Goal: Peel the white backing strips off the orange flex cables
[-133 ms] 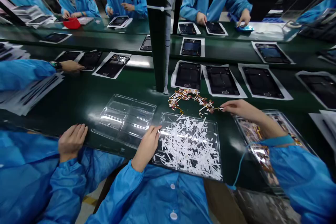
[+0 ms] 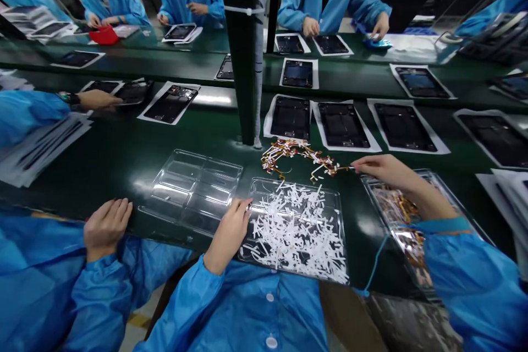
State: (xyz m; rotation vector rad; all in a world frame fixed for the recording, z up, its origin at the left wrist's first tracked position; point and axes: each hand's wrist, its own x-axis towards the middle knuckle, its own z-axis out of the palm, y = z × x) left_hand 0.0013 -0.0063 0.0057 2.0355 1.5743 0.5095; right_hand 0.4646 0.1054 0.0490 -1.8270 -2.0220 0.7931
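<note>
My right hand (image 2: pixel 383 171) is closed in a pinch on the end of a thin flex cable (image 2: pixel 344 168), at the right end of a curved pile of orange-and-white flex cables (image 2: pixel 291 147). Its wrist wears a blue band with a cord, above a clear tray of flex cables (image 2: pixel 390 202). My left hand (image 2: pixel 229 235) is closed at the left rim of a clear plastic tray (image 2: pixel 339 198). What its fingertips grip is too small to make out. Many white paper-like strips (image 2: pixel 295 234) lie heaped in that tray.
An unfilled clear divided tray (image 2: pixel 193 187) lies to the left, beside a co-worker's resting hand (image 2: pixel 108 225). Black tablet housings (image 2: pixel 344 124) on white sheets line the bench behind the pile. A dark green post (image 2: pixel 243 66) rises mid-bench. Another person's hand (image 2: pixel 99 99) touches a tablet housing.
My right hand has shifted slightly right with the flex cable. My left hand stays at the tray rim. The whole view has slid a little.
</note>
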